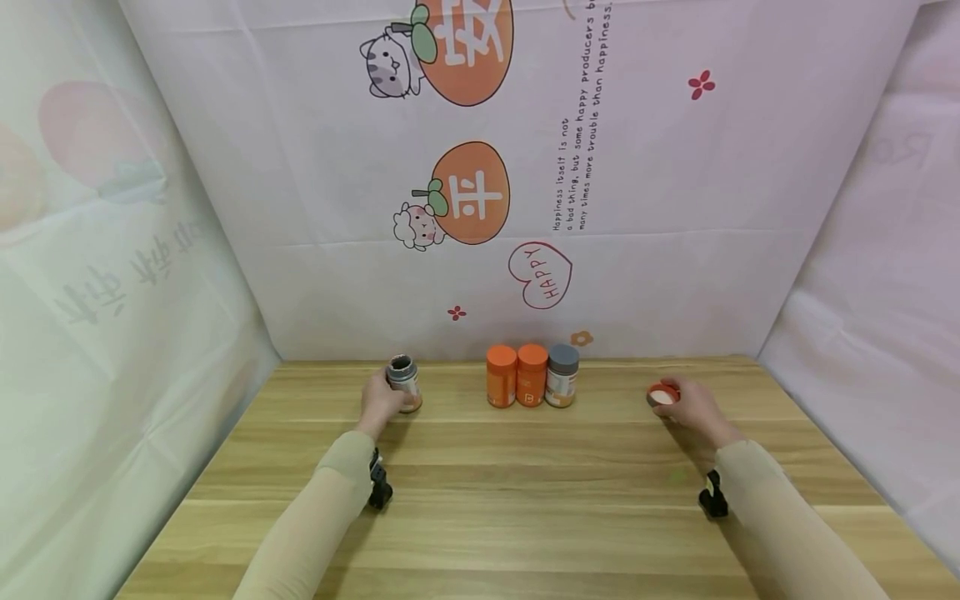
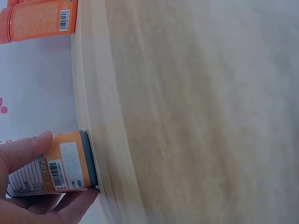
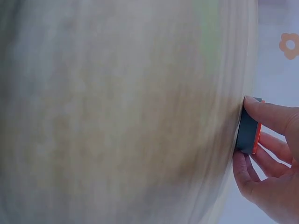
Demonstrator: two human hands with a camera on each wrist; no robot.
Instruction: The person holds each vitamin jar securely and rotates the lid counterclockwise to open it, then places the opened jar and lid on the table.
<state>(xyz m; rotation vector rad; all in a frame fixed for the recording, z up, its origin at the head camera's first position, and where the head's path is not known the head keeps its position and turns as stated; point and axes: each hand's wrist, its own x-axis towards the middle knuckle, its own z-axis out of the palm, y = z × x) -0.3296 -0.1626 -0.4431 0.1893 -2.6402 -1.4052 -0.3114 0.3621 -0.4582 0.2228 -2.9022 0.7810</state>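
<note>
At the left of the table, my left hand (image 1: 381, 402) grips a lidless supplement bottle (image 1: 406, 383). The bottle is upright, with a dark grey neck and a white and orange label. In the left wrist view its barcode side (image 2: 69, 163) shows between thumb and fingers, the base at the tabletop. Far to the right, my right hand (image 1: 697, 408) pinches a round lid (image 1: 663, 397) with its hollow, whitish inside facing up. The right wrist view shows that lid's dark grey side (image 3: 247, 127) and orange edge between thumb and fingertips, close against the table.
Between the hands, near the back edge of the wooden table (image 1: 525, 500), two orange bottles (image 1: 502, 379) (image 1: 532, 377) and a grey-capped bottle (image 1: 562, 379) stand side by side, lids on. A printed white cloth (image 1: 637, 275) rises behind them, with more cloth at both sides.
</note>
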